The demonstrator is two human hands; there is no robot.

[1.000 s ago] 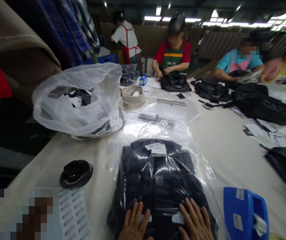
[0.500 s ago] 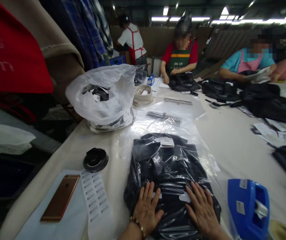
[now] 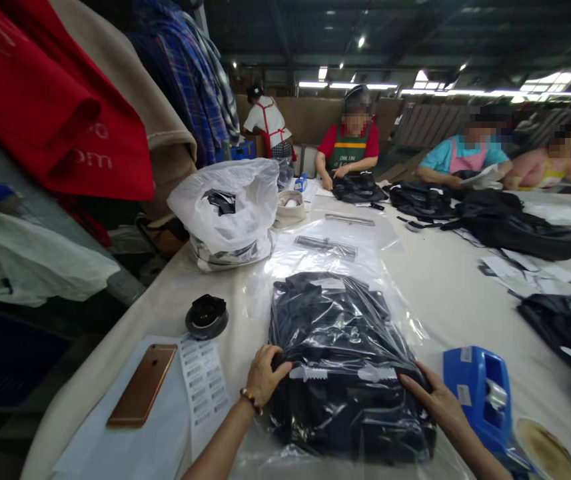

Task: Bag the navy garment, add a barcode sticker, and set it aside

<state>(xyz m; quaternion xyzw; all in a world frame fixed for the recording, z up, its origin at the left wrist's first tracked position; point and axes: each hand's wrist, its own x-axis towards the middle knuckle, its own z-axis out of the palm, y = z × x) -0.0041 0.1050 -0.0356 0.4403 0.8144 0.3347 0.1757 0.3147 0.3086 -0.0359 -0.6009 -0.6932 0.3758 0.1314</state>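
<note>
Gripping with curled fingers, left hand [image 3: 264,377] and right hand [image 3: 435,395] hold a black garment [image 3: 335,408] already inside its transparent bag [image 3: 405,310], closure unseen.

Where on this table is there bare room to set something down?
Widest: the tabletop right of the bagged black garment, bordered by the blue dispenser and loose papers. A smaller patch lies between the white plastic bag and black round object. Crowded: left of the left hand, with label sheet and phone.

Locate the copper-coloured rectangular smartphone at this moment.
In the head view, the smartphone lies at lower left on a pale blue sheet, just left of the white barcode-label strip and left of the person's left hand.
</note>
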